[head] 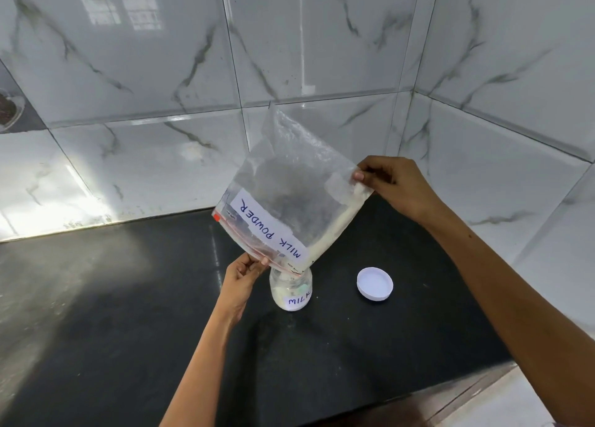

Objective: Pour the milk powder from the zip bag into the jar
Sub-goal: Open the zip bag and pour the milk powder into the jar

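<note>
A clear zip bag [289, 194] with a white "MILK POWDER" label hangs upside down and tilted, its red zip mouth resting at the opening of a small clear jar [291, 293] labelled "MILK". White powder lies along the bag's lower right edge and fills part of the jar. My left hand [241, 281] pinches the bag's zip edge right beside the jar's mouth. My right hand [391, 185] pinches the bag's raised bottom corner, up and to the right. The jar stands upright on the black counter [128, 346].
The jar's white lid [374, 284] lies on the counter to the right of the jar. White marble-tile walls meet in a corner behind. The counter's front edge runs at the lower right. A bowl [9, 109] sits at the far left edge.
</note>
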A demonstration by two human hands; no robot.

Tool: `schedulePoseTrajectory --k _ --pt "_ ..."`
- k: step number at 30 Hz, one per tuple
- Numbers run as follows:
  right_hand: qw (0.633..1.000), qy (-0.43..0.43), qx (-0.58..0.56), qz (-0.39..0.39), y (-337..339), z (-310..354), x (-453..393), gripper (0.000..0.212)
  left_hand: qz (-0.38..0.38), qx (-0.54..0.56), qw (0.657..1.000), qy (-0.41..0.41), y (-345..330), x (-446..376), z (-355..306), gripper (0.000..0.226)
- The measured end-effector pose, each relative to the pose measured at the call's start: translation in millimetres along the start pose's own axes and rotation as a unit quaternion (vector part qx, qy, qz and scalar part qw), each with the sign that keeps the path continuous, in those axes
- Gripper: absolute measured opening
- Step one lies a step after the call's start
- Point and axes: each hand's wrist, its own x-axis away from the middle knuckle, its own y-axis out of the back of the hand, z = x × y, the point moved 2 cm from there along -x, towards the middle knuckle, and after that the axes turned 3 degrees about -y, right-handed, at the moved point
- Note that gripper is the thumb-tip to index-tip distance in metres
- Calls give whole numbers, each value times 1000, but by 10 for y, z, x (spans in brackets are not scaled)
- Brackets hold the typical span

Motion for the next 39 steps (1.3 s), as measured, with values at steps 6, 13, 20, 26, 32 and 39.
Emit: schedulePoseTrajectory --k 6,13,20,26,32,39 --pt "1000 6 3 -27 38 -14 36 14 -9 4 1000 -5 -14 6 -36 24" --pt "998 -54 -32 -27 60 -116 61 13 -30 10 999 -12 -47 30 -48 18" --pt "974 -144 -167 46 164 -301 126 15 -42 7 999 -18 -62 54 -30 16" --pt "974 -164 -144 -63 138 -253 128 6 -48 5 999 -23 -76 37 14 17" --pt "970 -169 -125 -121 157 -233 151 5 -50 14 998 -29 -113 35 30 16" --pt "985 -133 -94 -58 91 -118 135 8 -57 12 998 -21 -171 76 0 17"
